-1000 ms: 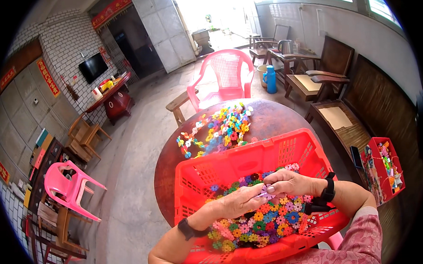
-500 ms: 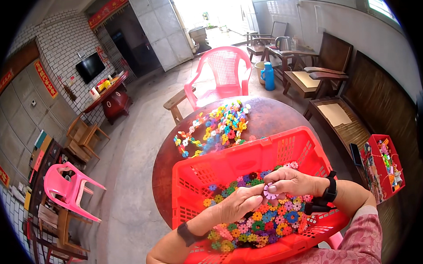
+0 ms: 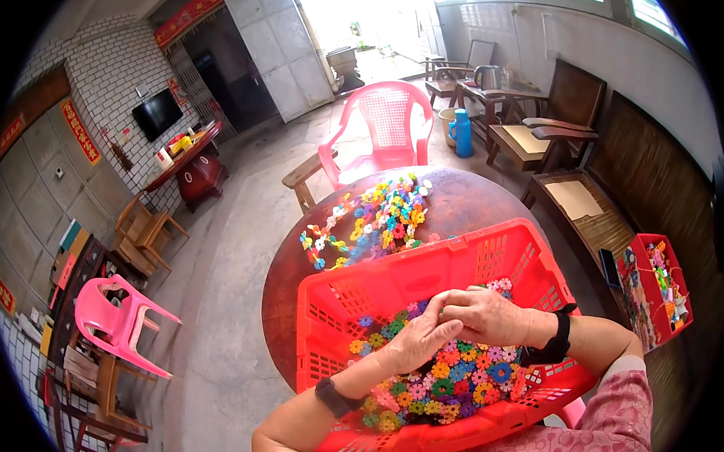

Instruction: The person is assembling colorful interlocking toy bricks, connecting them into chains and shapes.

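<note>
Both my hands meet over the red basket of flower-shaped plastic pieces.

My left hand (image 3: 418,343) curls narrow, fingertips pressed against my right hand (image 3: 489,316), which is closed over them; whether a piece sits between them I cannot tell. The loose pieces (image 3: 455,378) lie just beneath both hands inside the basket (image 3: 396,284). Beyond it, a joined chain of pieces (image 3: 374,218) rests on the round desk (image 3: 465,206), well apart.

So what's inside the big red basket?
The red basket holds a heap of small flower-shaped plastic pieces in many colours. The left hand and right hand cover some, so whatever they pinch is hidden.
</note>
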